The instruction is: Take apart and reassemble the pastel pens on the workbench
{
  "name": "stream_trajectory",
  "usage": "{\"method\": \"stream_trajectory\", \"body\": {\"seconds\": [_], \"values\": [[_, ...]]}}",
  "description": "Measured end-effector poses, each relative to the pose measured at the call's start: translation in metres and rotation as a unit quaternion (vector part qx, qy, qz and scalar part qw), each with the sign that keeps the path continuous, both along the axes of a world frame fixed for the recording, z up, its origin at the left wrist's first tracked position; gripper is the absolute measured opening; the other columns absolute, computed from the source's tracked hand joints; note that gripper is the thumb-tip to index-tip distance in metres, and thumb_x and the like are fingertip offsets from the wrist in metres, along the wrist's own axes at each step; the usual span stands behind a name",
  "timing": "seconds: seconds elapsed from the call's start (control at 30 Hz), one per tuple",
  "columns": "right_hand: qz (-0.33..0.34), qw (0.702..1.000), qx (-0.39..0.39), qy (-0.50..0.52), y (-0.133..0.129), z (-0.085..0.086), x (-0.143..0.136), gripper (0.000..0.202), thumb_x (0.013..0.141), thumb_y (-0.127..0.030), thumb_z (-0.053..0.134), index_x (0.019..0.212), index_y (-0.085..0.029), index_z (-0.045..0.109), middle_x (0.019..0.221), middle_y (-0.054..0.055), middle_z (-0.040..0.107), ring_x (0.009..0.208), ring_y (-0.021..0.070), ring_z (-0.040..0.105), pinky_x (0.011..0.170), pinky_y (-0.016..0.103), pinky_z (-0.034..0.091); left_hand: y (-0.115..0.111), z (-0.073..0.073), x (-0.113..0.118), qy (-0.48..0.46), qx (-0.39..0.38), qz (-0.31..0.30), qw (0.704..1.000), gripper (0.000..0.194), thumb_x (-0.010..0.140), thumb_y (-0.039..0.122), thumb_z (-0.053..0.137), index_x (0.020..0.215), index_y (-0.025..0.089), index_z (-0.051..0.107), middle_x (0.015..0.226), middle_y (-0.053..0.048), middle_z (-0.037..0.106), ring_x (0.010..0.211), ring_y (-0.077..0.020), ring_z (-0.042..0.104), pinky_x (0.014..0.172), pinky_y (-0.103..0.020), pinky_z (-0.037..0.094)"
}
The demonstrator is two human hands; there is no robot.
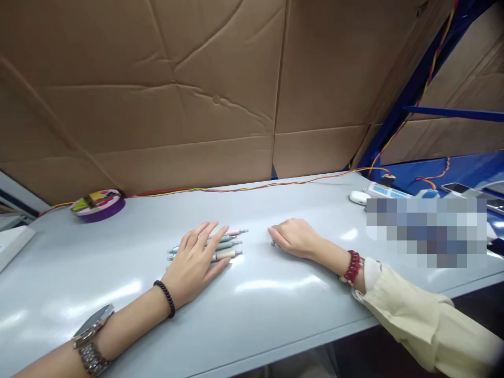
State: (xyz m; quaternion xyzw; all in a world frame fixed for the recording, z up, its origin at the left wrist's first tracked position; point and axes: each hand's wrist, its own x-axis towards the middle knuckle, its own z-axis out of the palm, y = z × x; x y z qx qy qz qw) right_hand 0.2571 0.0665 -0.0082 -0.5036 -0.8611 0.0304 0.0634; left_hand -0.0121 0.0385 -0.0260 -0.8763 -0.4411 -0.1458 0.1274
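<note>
The left hand (191,265) lies over a row of slim pens (226,245) on the pale table (236,325), its fingers loosely spread. To its right, the right hand (294,238) curls narrowly around a metal-tipped item (273,243), mostly hidden. At far left sits a round purple-sided item (107,211), its printed top unreadable; at far right, a white power strip (389,190).
</note>
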Motion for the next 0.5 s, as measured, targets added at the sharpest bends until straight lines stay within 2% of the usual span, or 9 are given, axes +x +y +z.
{"method": "stream_trajectory", "body": {"seconds": [0.1,0.17,0.23,0.3,0.37,0.43,0.5], "values": [[-0.041,0.998,0.005,0.054,0.004,-0.002,0.007,0.055,0.097,-0.035,0.015,0.063,-0.018,0.054,0.055,0.004,0.055,0.05,0.0155,0.05,0.052,0.027,0.028,-0.001,0.003,0.0,-0.012,0.001,-0.018,1.0,0.047,0.091,0.039,0.042,0.133,0.018,0.036,0.132,-0.015,0.044,0.12,-0.0321,0.04,0.093,-0.047,0.038],[-0.064,0.993,0.017,0.093,0.007,-0.002,0.012,0.056,0.097,-0.033,0.005,0.074,-0.018,0.054,0.06,0.002,0.055,0.054,0.0155,0.05,0.054,0.026,0.032,-0.004,0.007,0.002,-0.034,-0.004,-0.055,0.998,0.039,0.091,0.03,0.041,0.128,0.017,0.04,0.124,-0.014,0.05,0.112,-0.0286,0.047,0.09,-0.044,0.041],[-0.07,0.988,0.03,0.136,0.007,-0.001,0.014,0.051,0.097,-0.032,0.002,0.089,-0.019,0.051,0.066,0.002,0.056,0.058,0.0154,0.052,0.057,0.026,0.036,-0.007,0.01,0.004,-0.054,-0.007,-0.101,0.993,0.032,0.09,0.021,0.04,0.12,0.017,0.046,0.113,-0.012,0.056,0.102,-0.0247,0.053,0.087,-0.04,0.043],[-0.055,0.985,0.031,0.16,0.005,-0.001,0.012,0.04,0.096,-0.037,0.012,0.098,-0.02,0.048,0.069,0.0,0.056,0.058,0.015,0.052,0.058,0.025,0.036,-0.011,0.012,0.005,-0.062,-0.007,-0.136,0.989,0.027,0.088,0.017,0.04,0.113,0.017,0.05,0.107,-0.01,0.059,0.096,-0.023,0.056,0.085,-0.038,0.044],[-0.029,0.99,0.026,0.138,0.001,-0.001,0.007,0.032,0.092,-0.045,0.031,0.103,-0.02,0.047,0.071,0.0,0.058,0.058,0.0151,0.053,0.056,0.025,0.034,-0.013,0.013,0.006,-0.065,-0.017,-0.153,0.986,0.025,0.087,0.015,0.041,0.11,0.018,0.051,0.104,-0.009,0.06,0.092,-0.022,0.057,0.082,-0.037,0.045],[-0.003,0.997,0.022,0.071,-0.003,-0.003,-0.001,0.039,0.084,-0.053,0.045,0.104,-0.02,0.048,0.074,0.001,0.062,0.06,0.0166,0.055,0.053,0.025,0.031,-0.014,0.013,0.005,-0.074,-0.037,-0.155,0.984,0.025,0.087,0.014,0.041,0.11,0.018,0.051,0.104,-0.009,0.059,0.091,-0.0212,0.057,0.081,-0.035,0.045],[0.01,1.0,0.025,0.011,-0.005,-0.006,-0.007,0.045,0.079,-0.056,0.049,0.102,-0.018,0.049,0.074,0.004,0.063,0.061,0.0186,0.057,0.05,0.025,0.027,-0.013,0.013,0.005,-0.088,-0.06,-0.148,0.983,0.025,0.087,0.015,0.041,0.11,0.018,0.051,0.105,-0.008,0.058,0.094,-0.0209,0.056,0.083,-0.034,0.044]]}}
